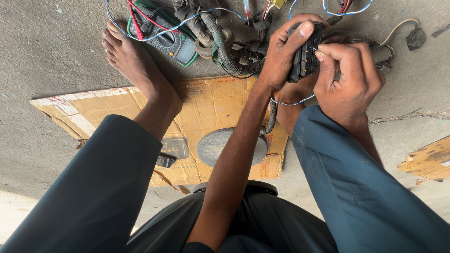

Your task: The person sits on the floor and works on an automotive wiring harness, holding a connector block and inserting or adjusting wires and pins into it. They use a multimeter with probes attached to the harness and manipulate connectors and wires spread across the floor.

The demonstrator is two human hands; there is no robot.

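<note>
— Above the cardboard sheet (211, 103), item one?
— Black multi-pin connector block (304, 58), held over the concrete floor, left hand (281, 54) wrapped around it, fingers closed on its body.
— Item two?
— Right hand (347, 79), fingertips pinched on a thin pin (barely visible) at the block's face.
— Nearby stock?
— Green multimeter (171, 40) beside the bare foot (133, 61); corrugated wiring loom (229, 51) just left of the block.

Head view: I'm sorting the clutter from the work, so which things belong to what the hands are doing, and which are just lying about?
In hand:
- black connector block, held by the left hand
- right hand, fingertips at the block's face
- wiring harness

Lying about:
- green multimeter
- flattened cardboard
- round grey disc
- cardboard scrap
</note>
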